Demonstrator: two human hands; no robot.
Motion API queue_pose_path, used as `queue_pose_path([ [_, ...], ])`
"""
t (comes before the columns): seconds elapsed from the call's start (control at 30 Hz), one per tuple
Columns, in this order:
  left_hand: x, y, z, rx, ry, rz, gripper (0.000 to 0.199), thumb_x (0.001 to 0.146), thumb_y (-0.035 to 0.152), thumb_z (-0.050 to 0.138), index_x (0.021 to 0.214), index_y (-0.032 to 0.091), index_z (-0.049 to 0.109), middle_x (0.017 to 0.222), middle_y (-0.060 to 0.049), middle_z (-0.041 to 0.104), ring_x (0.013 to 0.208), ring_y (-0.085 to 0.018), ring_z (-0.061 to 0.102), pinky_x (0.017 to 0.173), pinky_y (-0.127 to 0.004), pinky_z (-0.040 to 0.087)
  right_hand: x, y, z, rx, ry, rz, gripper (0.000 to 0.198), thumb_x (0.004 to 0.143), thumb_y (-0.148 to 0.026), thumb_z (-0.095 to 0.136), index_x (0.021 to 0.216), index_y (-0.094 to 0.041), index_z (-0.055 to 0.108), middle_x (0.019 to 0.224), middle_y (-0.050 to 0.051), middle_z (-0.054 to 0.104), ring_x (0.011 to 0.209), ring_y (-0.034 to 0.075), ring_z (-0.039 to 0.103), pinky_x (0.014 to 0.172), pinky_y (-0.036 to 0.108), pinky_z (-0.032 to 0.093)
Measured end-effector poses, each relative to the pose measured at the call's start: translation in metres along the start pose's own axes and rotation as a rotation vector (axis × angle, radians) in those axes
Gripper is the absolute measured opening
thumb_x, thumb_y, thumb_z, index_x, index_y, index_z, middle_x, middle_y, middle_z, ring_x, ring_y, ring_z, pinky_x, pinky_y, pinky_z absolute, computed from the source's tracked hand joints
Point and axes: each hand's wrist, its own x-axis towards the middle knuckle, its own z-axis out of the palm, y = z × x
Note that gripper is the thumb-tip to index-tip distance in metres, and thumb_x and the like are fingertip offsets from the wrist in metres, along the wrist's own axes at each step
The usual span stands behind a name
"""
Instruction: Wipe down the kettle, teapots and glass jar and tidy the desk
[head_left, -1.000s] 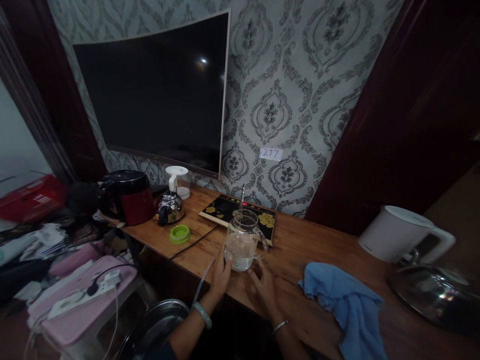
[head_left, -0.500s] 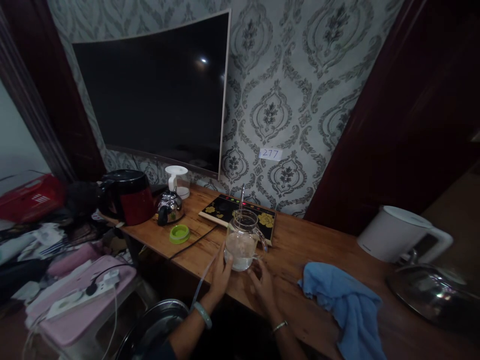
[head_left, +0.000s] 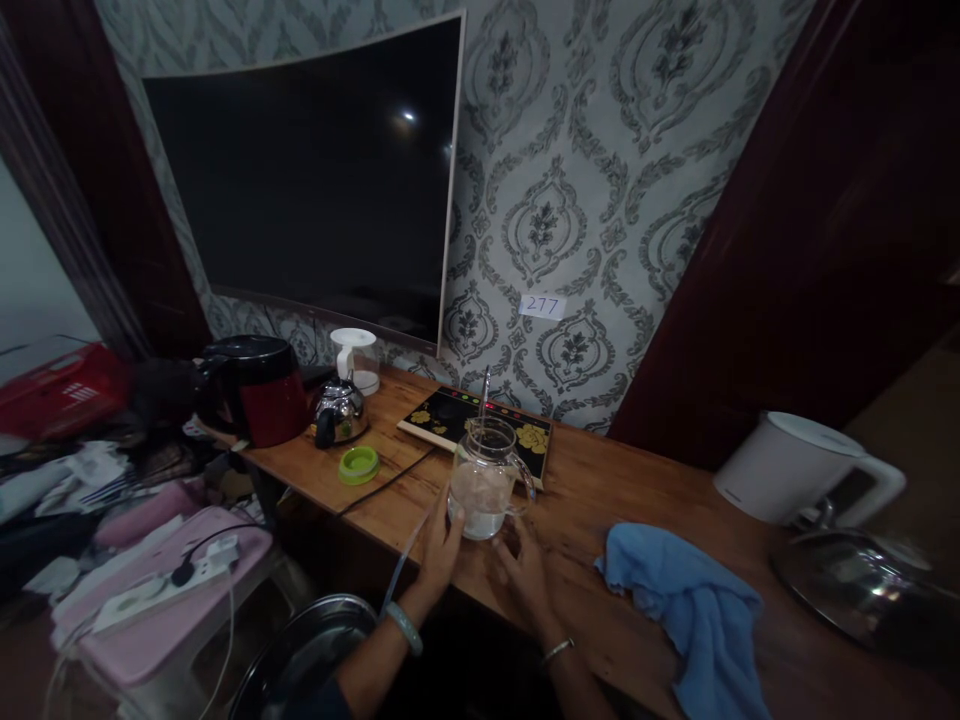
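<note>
A clear glass jug (head_left: 481, 490) with a glass handle stands on the wooden table in front of an induction cooker (head_left: 439, 412), partly filled with clear liquid. My left hand (head_left: 439, 545) is laid against the jug's lower left side, thumb toward the front. Close to the base on the right, below the handle, is my right hand (head_left: 525, 565), thumb and fingers apart; whether it touches the glass I cannot tell. A thin curved metal piece (head_left: 484, 385) rises behind or out of the jug. A clear tube (head_left: 400, 570) runs down beside my left wrist.
Left on the table (head_left: 585, 510) are a green dish (head_left: 359, 464), a small metal teapot (head_left: 341, 412), a white-lidded jug (head_left: 364, 375) and a red kettle (head_left: 274, 400). Right are a blue cloth (head_left: 686, 600), a white kettle (head_left: 787, 465) and a metal kettle (head_left: 862, 590). A basin (head_left: 315, 640) sits below.
Almost nothing differs. The view has shifted very slightly; both hands and the jug keep their places.
</note>
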Motion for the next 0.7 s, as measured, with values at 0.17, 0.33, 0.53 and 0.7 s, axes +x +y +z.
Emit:
queue_pose_path([
  [0.17,-0.001,0.000,0.001,0.012,0.013,0.017,0.066,0.092,0.056,0.055,0.147,0.020,0.053,0.158,-0.014,0.049,0.149,-0.030,0.042,0.126,-0.051,0.029,-0.001,0.004,0.001,-0.025,-0.002,0.006,0.048,0.081,-0.047,0.069,0.121,-0.020,0.071,0.122,0.013,0.074,0.114,0.031,0.068,0.098,0.045,0.056],
  [0.33,-0.001,-0.001,0.002,0.009,0.035,0.003,0.066,0.091,0.057,0.055,0.147,0.020,0.053,0.157,-0.013,0.050,0.149,-0.029,0.042,0.126,-0.050,0.031,-0.001,0.009,0.003,-0.066,0.016,0.014,0.048,0.080,-0.047,0.068,0.120,-0.021,0.071,0.124,0.013,0.073,0.115,0.031,0.068,0.099,0.047,0.055],
  [0.53,-0.001,-0.003,0.003,0.016,0.039,-0.015,0.067,0.092,0.060,0.052,0.146,0.020,0.053,0.157,-0.014,0.050,0.148,-0.029,0.043,0.125,-0.048,0.033,-0.001,0.012,0.003,-0.133,0.038,-0.002,0.053,0.076,-0.045,0.071,0.124,-0.021,0.069,0.128,0.014,0.071,0.122,0.034,0.064,0.106,0.053,0.050],
  [0.7,-0.001,-0.001,0.002,0.019,0.037,-0.010,0.067,0.093,0.059,0.052,0.146,0.019,0.053,0.156,-0.016,0.051,0.148,-0.030,0.044,0.124,-0.048,0.033,0.000,0.015,0.003,-0.176,0.028,0.007,0.053,0.074,-0.045,0.071,0.122,-0.022,0.070,0.126,0.013,0.073,0.119,0.035,0.066,0.106,0.053,0.050],
])
